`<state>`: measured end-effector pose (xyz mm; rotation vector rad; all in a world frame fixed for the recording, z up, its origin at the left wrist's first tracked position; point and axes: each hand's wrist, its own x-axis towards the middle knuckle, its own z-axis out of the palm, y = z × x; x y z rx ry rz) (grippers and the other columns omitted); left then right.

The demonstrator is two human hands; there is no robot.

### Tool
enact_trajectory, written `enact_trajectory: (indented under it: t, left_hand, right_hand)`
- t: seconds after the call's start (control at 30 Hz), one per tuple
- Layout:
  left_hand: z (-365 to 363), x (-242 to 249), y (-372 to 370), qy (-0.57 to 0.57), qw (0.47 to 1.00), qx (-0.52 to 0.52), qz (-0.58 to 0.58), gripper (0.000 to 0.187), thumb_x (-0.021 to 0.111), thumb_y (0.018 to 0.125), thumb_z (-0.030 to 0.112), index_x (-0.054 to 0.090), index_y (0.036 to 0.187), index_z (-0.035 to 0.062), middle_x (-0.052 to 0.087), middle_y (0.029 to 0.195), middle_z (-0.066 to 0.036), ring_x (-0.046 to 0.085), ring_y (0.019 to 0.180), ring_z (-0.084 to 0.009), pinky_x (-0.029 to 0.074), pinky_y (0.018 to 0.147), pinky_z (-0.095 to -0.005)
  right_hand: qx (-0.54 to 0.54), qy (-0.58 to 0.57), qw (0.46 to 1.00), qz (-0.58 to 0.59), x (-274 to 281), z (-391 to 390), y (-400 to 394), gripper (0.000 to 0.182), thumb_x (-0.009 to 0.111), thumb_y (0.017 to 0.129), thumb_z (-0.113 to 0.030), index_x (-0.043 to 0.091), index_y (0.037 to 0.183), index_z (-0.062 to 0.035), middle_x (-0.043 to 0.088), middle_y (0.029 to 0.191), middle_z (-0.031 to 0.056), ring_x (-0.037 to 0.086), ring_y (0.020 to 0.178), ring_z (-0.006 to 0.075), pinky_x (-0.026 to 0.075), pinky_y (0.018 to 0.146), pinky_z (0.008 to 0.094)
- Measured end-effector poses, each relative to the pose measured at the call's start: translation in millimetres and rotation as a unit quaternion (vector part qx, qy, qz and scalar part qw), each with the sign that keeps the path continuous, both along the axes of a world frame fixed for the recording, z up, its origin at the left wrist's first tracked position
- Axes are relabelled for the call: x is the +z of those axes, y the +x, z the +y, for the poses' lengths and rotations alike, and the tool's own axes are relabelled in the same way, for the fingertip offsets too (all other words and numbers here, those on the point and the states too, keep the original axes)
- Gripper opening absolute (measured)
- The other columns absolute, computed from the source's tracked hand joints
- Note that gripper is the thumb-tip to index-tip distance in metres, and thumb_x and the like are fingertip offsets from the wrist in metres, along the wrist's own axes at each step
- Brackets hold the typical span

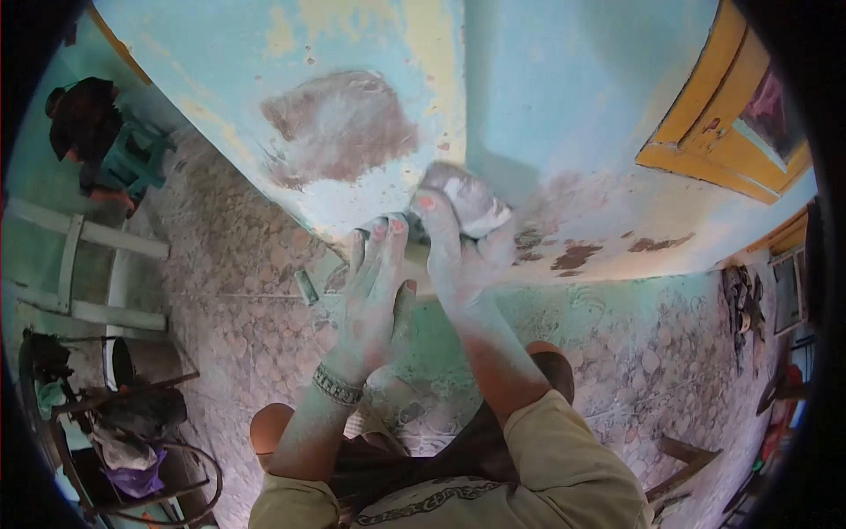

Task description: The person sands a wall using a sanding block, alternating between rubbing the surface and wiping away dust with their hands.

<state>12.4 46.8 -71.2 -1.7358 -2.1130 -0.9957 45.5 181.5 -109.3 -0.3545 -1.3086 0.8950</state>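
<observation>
Tan short-sleeved shirt [573,467], dark chain-like printed band [432,502] across front. Dark shorts [467,443]. Wide patterned bracelet [337,385], left side. Left hand [370,304] and right hand [463,251] dusty, forearms [493,339] too.

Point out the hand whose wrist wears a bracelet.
The left hand, with the patterned bracelet around its wrist; the right hand, gripping a dusty object, has a bare wrist.
</observation>
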Motion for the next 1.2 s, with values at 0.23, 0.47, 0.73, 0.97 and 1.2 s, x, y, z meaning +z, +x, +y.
enact_trajectory:
  t: [0.23, 0.47, 0.73, 0.97, 1.2]
  left_hand:
    - [1, -31, -20, 0.185, 0.980, -0.066, 0.013, 0.044, 0.047, 0.089, -0.001, 0.047, 0.132, -0.0029, 0.054, 0.131, -0.025, 0.047, 0.128, -0.0415, 0.034, 0.107, -0.0567]
    - [-2, -42, -24, 0.313, 0.931, -0.127, -0.141, 0.037, 0.044, 0.091, -0.001, 0.050, 0.128, -0.0014, 0.057, 0.126, -0.025, 0.051, 0.122, -0.0443, 0.041, 0.101, -0.0544]
    - [-11, -38, -25, 0.303, 0.942, -0.068, -0.125, 0.029, 0.050, 0.087, -0.004, 0.060, 0.114, -0.0037, 0.061, 0.114, -0.025, 0.061, 0.100, -0.0382, 0.050, 0.085, -0.0436]
    - [-4, -44, -22, 0.315, 0.933, -0.054, -0.166, 0.023, 0.050, 0.093, 0.004, 0.059, 0.112, -0.0059, 0.059, 0.104, -0.020, 0.059, 0.083, -0.0255, 0.050, 0.074, -0.0320]
    - [-6, -50, -16, 0.338, 0.917, -0.049, -0.205, 0.020, 0.055, 0.088, 0.001, 0.061, 0.107, -0.0048, 0.060, 0.097, -0.021, 0.060, 0.083, -0.0313, 0.051, 0.069, -0.0359]
  right_hand:
    - [-0.142, 0.025, 0.990, 0.004, 11, -3, 3, 0.035, 0.082, 0.076, -0.018, 0.059, 0.096, -0.0010, 0.056, 0.095, 0.0096, 0.054, 0.081, 0.0170, 0.043, 0.079, 0.0305]
    - [-0.281, 0.119, 0.947, -0.099, 4, -18, -3, 0.049, 0.085, 0.073, -0.030, 0.060, 0.100, 0.0019, 0.041, 0.122, 0.0181, 0.044, 0.110, 0.0288, 0.040, 0.091, 0.0381]
    - [-0.254, 0.145, 0.941, -0.171, -14, -28, -7, 0.049, 0.083, 0.075, -0.026, 0.058, 0.104, 0.0044, 0.038, 0.132, 0.0184, 0.043, 0.117, 0.0303, 0.039, 0.094, 0.0395]
    - [-0.266, 0.022, 0.958, -0.105, 22, -27, -7, 0.047, 0.081, 0.076, -0.021, 0.056, 0.109, 0.0018, 0.036, 0.136, 0.0170, 0.044, 0.119, 0.0305, 0.037, 0.100, 0.0407]
    - [-0.178, 0.040, 0.983, -0.037, 18, -14, -4, 0.061, 0.081, 0.076, -0.031, 0.054, 0.118, 0.0038, 0.038, 0.134, 0.0163, 0.041, 0.122, 0.0321, 0.036, 0.099, 0.0427]
